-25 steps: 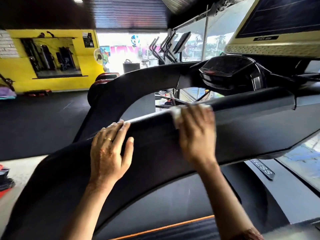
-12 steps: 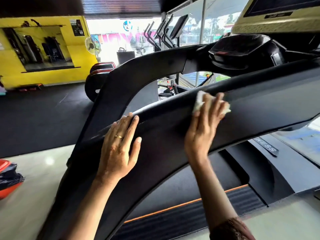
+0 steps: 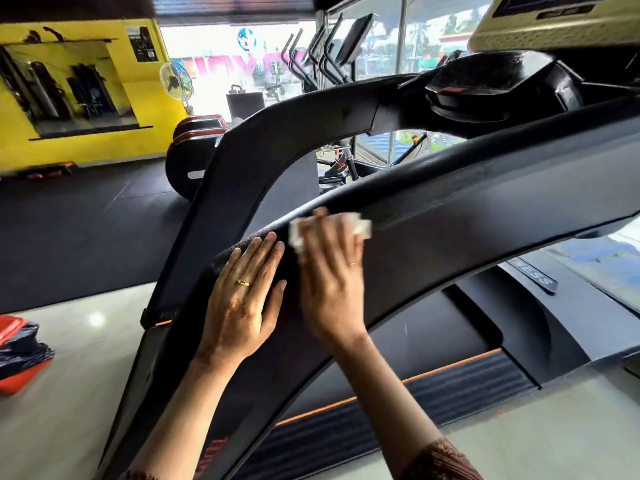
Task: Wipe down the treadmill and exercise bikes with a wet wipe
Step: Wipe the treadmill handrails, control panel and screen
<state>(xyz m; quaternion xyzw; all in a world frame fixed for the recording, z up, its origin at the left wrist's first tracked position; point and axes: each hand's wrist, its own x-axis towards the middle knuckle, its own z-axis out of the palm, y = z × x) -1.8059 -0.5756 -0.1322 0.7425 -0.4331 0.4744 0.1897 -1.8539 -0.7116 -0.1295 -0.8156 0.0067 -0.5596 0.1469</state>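
On black treadmill handrail (image 3: 485,209) | left hand (image 3: 242,299) lies flat, fingers straight, just beside right hand (image 3: 332,282) | right hand's flat fingers press white wet wipe (image 3: 363,227) onto rail's upper edge | gold ring (image 3: 243,282) on left hand

Brown patterned sleeves (image 3: 441,460) (only cuffs show) — thin gold ring (image 3: 243,282) on left hand (image 3: 242,306), another on right hand (image 3: 332,285).

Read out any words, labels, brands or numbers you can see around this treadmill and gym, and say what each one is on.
"NESS": white letters on the black strip on the treadmill base; the word's start is hidden behind the handrail.
Poster on the yellow wall: too small.
Pink window lettering: blurred.
Console badge: blurred.
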